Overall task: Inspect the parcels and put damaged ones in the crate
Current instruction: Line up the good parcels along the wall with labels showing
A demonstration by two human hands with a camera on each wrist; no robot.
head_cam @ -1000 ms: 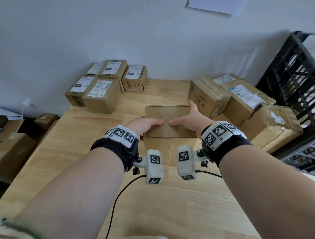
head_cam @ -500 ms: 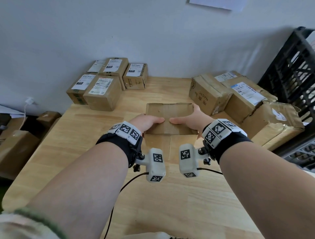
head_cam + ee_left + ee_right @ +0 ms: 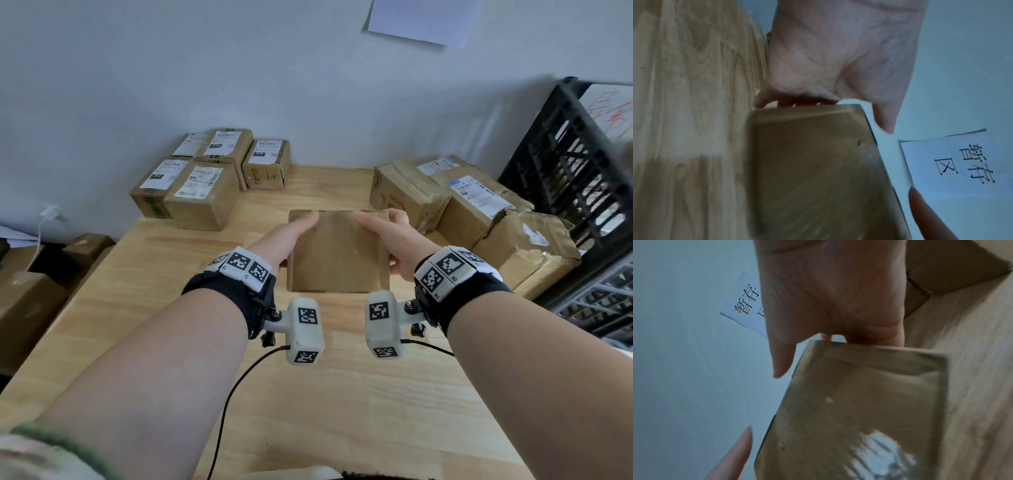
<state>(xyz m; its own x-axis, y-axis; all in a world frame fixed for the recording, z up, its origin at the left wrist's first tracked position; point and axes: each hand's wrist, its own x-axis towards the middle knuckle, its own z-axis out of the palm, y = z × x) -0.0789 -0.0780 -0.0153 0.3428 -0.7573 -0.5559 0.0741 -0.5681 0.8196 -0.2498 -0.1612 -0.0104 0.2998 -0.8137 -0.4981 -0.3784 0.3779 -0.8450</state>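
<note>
A light wooden counter (image 3: 144,308) carries five labelled boxes (image 3: 202,195) clustered beyond and to the left of the left hand (image 3: 287,240), and crumpled boxes (image 3: 479,209) beyond the right hand (image 3: 390,240), toward its right.

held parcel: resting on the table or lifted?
Lifted. Left hand and right hand grip the parcel at its sides, tilted, clear of the table.

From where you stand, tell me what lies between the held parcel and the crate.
The parcel, held by left hand and right hand, has a pile of crumpled boxes between it and the crate on the right. A straight sideways path looks blocked; going over them looks open.
</note>
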